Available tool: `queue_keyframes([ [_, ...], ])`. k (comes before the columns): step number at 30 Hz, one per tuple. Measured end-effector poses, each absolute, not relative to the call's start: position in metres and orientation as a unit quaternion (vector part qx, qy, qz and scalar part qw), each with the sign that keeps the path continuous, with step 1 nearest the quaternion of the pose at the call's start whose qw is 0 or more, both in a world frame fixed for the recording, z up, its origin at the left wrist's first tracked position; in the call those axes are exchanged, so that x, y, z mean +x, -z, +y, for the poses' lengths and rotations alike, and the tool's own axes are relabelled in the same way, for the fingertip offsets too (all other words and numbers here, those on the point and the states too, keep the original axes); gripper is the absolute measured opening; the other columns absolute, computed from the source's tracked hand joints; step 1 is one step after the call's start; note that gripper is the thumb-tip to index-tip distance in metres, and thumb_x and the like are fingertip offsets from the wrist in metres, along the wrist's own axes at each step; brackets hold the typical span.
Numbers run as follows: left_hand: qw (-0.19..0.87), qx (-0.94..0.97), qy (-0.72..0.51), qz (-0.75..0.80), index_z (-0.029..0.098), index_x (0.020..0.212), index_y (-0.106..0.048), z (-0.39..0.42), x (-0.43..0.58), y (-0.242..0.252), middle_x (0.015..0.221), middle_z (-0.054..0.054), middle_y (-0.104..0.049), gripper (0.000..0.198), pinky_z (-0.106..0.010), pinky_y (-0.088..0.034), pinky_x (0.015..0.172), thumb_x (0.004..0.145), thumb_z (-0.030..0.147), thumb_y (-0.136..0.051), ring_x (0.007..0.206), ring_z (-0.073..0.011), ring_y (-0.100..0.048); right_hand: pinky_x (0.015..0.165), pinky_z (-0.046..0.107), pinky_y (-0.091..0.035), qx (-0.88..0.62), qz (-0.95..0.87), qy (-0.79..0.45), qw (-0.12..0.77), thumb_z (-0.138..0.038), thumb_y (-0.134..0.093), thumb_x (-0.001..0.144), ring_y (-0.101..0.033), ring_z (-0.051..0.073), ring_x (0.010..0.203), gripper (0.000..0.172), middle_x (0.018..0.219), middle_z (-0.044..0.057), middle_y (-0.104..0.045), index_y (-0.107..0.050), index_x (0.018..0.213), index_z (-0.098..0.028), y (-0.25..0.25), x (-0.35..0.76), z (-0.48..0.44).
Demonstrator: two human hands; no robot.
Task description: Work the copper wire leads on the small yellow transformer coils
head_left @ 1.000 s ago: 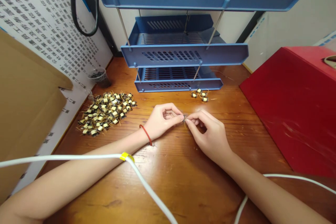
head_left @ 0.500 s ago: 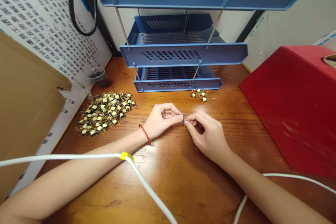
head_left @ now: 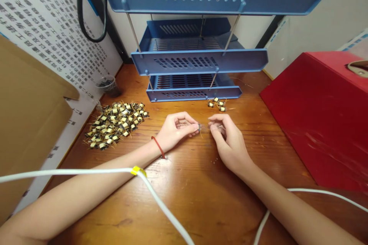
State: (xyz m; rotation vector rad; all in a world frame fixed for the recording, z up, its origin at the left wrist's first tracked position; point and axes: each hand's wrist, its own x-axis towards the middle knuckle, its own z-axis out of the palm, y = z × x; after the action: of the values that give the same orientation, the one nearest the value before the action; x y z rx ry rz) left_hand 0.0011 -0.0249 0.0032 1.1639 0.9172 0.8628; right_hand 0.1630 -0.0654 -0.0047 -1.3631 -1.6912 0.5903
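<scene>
My left hand [head_left: 179, 128] pinches a small dark component [head_left: 200, 126] with thin wires between thumb and fingertips. Just to its right, my right hand [head_left: 230, 139] is closed in a pinch near the end of a thin wire; what sits between its fingertips is too small to make out. A big pile of small cream and black components [head_left: 116, 124] with copper wires lies on the wooden table to the left. A small group of similar components [head_left: 217, 104] rests in front of the blue rack, beyond my right hand.
A blue tiered rack [head_left: 198, 61] stands at the back. Beside the pile is a clear cup [head_left: 108, 85] of dark parts. A red box [head_left: 310, 115] is on the right, cardboard [head_left: 31, 122] on the left. A white cable [head_left: 161, 195] crosses over my left forearm.
My right hand has moved a little to the right, away from my left hand, and a gap with thin wire now shows between them. My left hand stays nearly in place.
</scene>
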Motion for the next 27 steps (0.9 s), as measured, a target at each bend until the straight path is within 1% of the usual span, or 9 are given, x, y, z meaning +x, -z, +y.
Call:
queue_keyframes([
  [3, 0.653, 0.526, -0.372, 0.397, 0.011, 0.068, -0.057, -0.025, 0.001, -0.003, 0.061, -0.001, -0.063, 0.024, -0.022, -0.047, 0.058, 0.062, 0.028, -0.073, 0.055, -0.0086, -0.057, 0.076, 0.032, -0.046, -0.486, -0.729, -0.26, 0.406, -0.02, -0.048, 0.085, -0.056, 0.019, 0.092, 0.024, 0.104, 0.008, -0.057, -0.05, 0.109, -0.021, 0.002, 0.164, -0.066],
  [5, 0.653, 0.534, -0.368, 0.392, 0.012, 0.068, -0.057, -0.024, 0.0, -0.002, 0.061, 0.0, -0.062, 0.023, -0.021, -0.047, 0.058, 0.062, 0.027, -0.073, 0.054, -0.008, -0.056, 0.082, 0.035, -0.045, -0.457, -0.754, -0.267, 0.388, -0.022, -0.053, 0.083, -0.055, 0.02, 0.098, 0.027, 0.109, 0.008, -0.058, -0.052, 0.11, -0.022, 0.001, 0.164, -0.065],
  [7, 0.653, 0.541, -0.364, 0.386, 0.011, 0.069, -0.057, -0.024, 0.0, -0.002, 0.063, 0.0, -0.062, 0.021, -0.02, -0.046, 0.057, 0.064, 0.026, -0.072, 0.054, -0.0073, -0.055, 0.083, 0.035, -0.045, -0.464, -0.746, -0.27, 0.393, -0.023, -0.056, 0.082, -0.057, 0.02, 0.094, 0.024, 0.102, 0.006, -0.062, -0.055, 0.106, -0.021, 0.002, 0.163, -0.064],
  [11, 0.652, 0.557, -0.357, 0.371, 0.011, 0.071, -0.059, -0.023, -0.001, 0.0, 0.061, 0.0, -0.062, 0.018, -0.019, -0.046, 0.056, 0.067, 0.025, -0.07, 0.053, -0.0067, -0.055, 0.073, 0.031, -0.048, -0.499, -0.697, -0.308, 0.414, -0.023, -0.061, 0.078, -0.06, 0.017, 0.079, 0.017, 0.087, 0.004, -0.066, -0.062, 0.095, -0.019, 0.008, 0.163, -0.06],
  [15, 0.656, 0.561, -0.358, 0.357, 0.011, 0.073, -0.06, -0.022, -0.001, 0.001, 0.06, 0.0, -0.061, 0.018, -0.019, -0.046, 0.056, 0.068, 0.025, -0.069, 0.053, -0.0066, -0.055, 0.064, 0.029, -0.048, -0.493, -0.654, -0.378, 0.43, -0.023, -0.064, 0.075, -0.06, 0.015, 0.068, 0.017, 0.076, 0.003, -0.067, -0.065, 0.091, -0.017, 0.01, 0.166, -0.057],
  [17, 0.662, 0.558, -0.359, 0.349, 0.011, 0.074, -0.06, -0.022, -0.001, 0.001, 0.062, 0.0, -0.062, 0.018, -0.018, -0.046, 0.056, 0.069, 0.025, -0.069, 0.054, -0.0066, -0.055, 0.063, 0.028, -0.049, -0.479, -0.641, -0.41, 0.438, -0.024, -0.065, 0.075, -0.061, 0.015, 0.067, 0.017, 0.076, 0.003, -0.068, -0.065, 0.09, -0.017, 0.01, 0.167, -0.056],
  [22, 0.671, 0.549, -0.365, 0.339, 0.01, 0.077, -0.06, -0.02, -0.001, 0.002, 0.064, -0.001, -0.063, 0.019, -0.018, -0.047, 0.057, 0.069, 0.025, -0.068, 0.056, -0.0069, -0.057, 0.071, 0.03, -0.052, -0.458, -0.596, -0.481, 0.451, -0.027, -0.065, 0.074, -0.065, 0.016, 0.073, 0.018, 0.08, 0.005, -0.07, -0.064, 0.088, -0.016, 0.01, 0.168, -0.055],
  [27, 0.678, 0.54, -0.369, 0.335, 0.01, 0.078, -0.06, -0.02, -0.001, 0.003, 0.065, -0.002, -0.064, 0.022, -0.02, -0.047, 0.058, 0.068, 0.026, -0.07, 0.057, -0.0081, -0.058, 0.07, 0.029, -0.052, -0.463, -0.548, -0.522, 0.461, -0.03, -0.069, 0.069, -0.065, 0.014, 0.069, 0.018, 0.073, 0.003, -0.069, -0.063, 0.079, -0.016, 0.009, 0.169, -0.053],
])
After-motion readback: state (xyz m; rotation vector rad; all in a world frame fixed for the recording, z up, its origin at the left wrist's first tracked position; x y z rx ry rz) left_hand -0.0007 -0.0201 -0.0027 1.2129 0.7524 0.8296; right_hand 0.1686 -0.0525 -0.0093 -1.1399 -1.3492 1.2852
